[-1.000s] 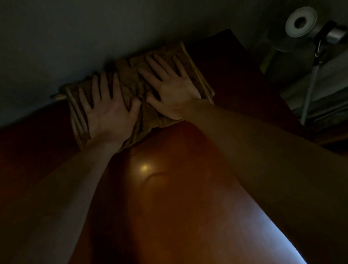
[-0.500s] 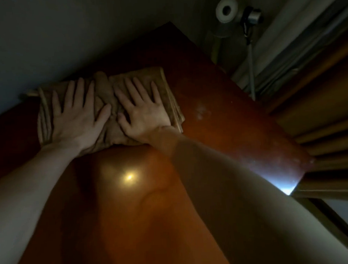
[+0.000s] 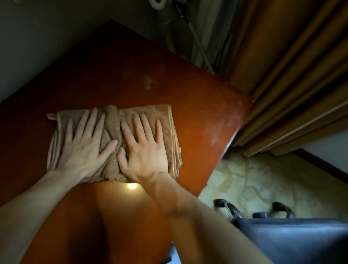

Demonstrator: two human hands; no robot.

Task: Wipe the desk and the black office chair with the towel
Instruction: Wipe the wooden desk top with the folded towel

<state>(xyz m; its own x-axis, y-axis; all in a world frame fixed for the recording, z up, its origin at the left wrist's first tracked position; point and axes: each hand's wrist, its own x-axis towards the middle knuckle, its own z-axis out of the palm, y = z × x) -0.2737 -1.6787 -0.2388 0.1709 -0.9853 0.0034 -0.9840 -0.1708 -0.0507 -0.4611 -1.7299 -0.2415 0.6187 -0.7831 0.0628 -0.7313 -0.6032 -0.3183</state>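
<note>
Pressing: both palms lie flat on the towel [image 3: 140, 121], which lies folded on the desk [image 3: 198, 114].
Left hand: the left hand [image 3: 84, 149] rests on the towel's left half, fingers spread wide and straight, gripping nothing, thumb angled toward the middle ridge.
Right hand: the right hand [image 3: 144, 151] rests on the right half, fingers spread and flat, holding nothing, thumb just beside the left thumb.
Towel: brown, folded into a rough rectangle, bunched into a raised ridge between the two hands; a small loop sticks out at its far-left corner; its layered edges show along the right side.
Desk edges: the red-brown top ends at the wall [image 3: 35, 44] on the far left side and runs to a far corner at top centre; its right edge slants down past a rounded corner near the curtain [image 3: 298, 70].
Open room: bare desk surface lies beyond the towel toward the far corner, to its right up to the rounded corner, and nearer the person below the wrists.
Chair: the black office chair [image 3: 301, 242] sits at lower right, off the desk's right edge, over the patterned floor [image 3: 257, 180].
Glare: a small bright light spot sits on the desk just below the right wrist.
</note>
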